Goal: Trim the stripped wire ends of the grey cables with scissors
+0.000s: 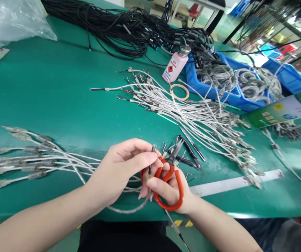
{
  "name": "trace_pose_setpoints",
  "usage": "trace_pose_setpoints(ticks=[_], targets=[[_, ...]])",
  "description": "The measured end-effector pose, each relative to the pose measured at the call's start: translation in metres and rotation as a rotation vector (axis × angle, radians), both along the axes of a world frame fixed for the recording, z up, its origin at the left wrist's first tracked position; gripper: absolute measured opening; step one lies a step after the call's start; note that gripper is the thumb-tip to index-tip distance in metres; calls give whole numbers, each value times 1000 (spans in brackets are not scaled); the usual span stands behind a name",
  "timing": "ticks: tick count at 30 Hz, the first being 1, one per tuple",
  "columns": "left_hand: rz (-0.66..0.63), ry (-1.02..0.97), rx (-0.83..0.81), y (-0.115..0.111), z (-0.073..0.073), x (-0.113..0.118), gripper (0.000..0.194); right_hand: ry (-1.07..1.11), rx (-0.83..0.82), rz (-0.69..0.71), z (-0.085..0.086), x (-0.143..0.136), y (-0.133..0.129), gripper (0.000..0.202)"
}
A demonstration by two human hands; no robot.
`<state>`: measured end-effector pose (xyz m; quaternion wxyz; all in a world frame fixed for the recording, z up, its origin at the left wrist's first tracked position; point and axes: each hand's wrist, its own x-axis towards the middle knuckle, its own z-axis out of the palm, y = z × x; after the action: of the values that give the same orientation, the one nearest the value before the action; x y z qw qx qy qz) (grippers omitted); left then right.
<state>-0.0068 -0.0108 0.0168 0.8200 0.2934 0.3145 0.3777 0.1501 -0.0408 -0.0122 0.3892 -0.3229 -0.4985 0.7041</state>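
Near the table's front edge, my left hand (129, 161) pinches the thin stripped wires at the end of a grey cable (129, 211). Thumb and fingers of my right hand (168, 190) close on the cable's jacket just below those wires. Scissors (179, 201) with orange handles also rest in my right hand, hooked over its fingers, their blades pointing up and away. Just beyond my hands lie black-handled pliers or snips (189, 154) and a slim pen-like tool (192, 143). Several loose wire ends stick up around the scissor blades. Fingers partly hide the pinched wires.
Silvery cables (176, 105) with stripped ends spread at centre right; more cables (35, 164) lie left. A steel ruler (239, 182) rests at front right. A pink bottle (176, 65), a tape ring (179, 91), blue bins (192, 77) and black cables (108, 28) stand behind.
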Motion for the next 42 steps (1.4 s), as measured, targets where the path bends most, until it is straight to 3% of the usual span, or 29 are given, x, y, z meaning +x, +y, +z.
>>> trace_pose_setpoints(ticks=[28,42], targets=[[33,19,-66,0,2,-2,10,28,-144,72,-2,-2,-2,24],[48,73,-28,0,1,-1,11,-48,-52,119,1,-1,3,20]])
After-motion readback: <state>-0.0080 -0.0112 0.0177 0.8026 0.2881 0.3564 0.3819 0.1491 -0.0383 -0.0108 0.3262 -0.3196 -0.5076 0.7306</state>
